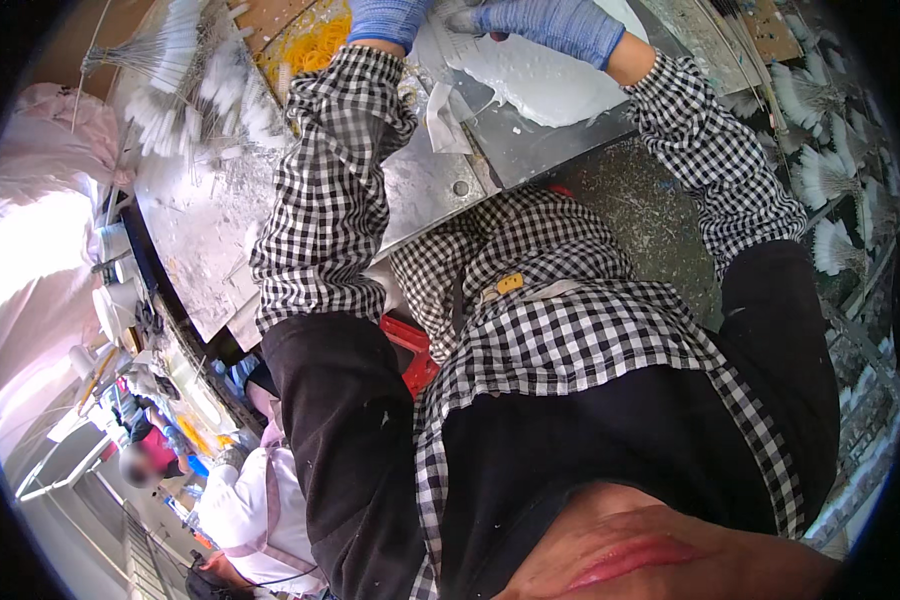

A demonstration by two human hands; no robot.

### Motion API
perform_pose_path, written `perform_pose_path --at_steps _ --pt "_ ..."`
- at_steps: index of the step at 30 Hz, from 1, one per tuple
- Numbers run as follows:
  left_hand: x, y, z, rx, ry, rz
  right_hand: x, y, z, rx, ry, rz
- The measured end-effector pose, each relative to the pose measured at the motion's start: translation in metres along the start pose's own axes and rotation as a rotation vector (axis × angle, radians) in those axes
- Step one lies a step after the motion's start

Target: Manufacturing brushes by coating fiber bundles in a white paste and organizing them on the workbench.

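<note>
Both of my hands wear blue knitted gloves at the top edge of the head view. My left hand (383, 22) is cut off by the edge, so its fingers are hidden. My right hand (555, 27) reaches left over the metal plate (530, 150), its grey-tipped fingers drawn together. Whatever they grip is too unclear to name. Pale, streaky bristles (440, 42) show between the hands, close to the right fingertips. Under the right hand, thick white paste (550, 85) is spread across the plate. A white scrap (448, 120) lies near the paste's left side.
Yellow rubber bands (315, 42) are heaped beside my left hand. Bundles of white-bristled brushes (170, 60) lie at the table's far left. More white brushes (828, 175) hang on racks at the right. A red object (410, 355) sits below the table edge. Co-workers (255, 500) are at lower left.
</note>
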State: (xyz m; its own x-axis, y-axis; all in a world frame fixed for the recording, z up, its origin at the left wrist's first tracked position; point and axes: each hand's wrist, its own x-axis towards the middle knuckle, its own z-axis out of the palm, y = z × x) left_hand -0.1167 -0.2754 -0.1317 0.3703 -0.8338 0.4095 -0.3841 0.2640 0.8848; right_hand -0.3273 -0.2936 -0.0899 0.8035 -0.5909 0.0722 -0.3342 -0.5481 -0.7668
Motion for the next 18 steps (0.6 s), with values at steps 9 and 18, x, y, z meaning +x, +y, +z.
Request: perform_pose_path --at_steps 9,18 --pt "0.007 0.002 0.015 0.037 0.126 0.058 0.016 0.008 0.011 -0.169 0.177 -0.043" --pt "-0.008 0.018 0.001 0.273 -0.194 0.320 0.011 0.039 0.008 -0.016 0.088 -0.081"
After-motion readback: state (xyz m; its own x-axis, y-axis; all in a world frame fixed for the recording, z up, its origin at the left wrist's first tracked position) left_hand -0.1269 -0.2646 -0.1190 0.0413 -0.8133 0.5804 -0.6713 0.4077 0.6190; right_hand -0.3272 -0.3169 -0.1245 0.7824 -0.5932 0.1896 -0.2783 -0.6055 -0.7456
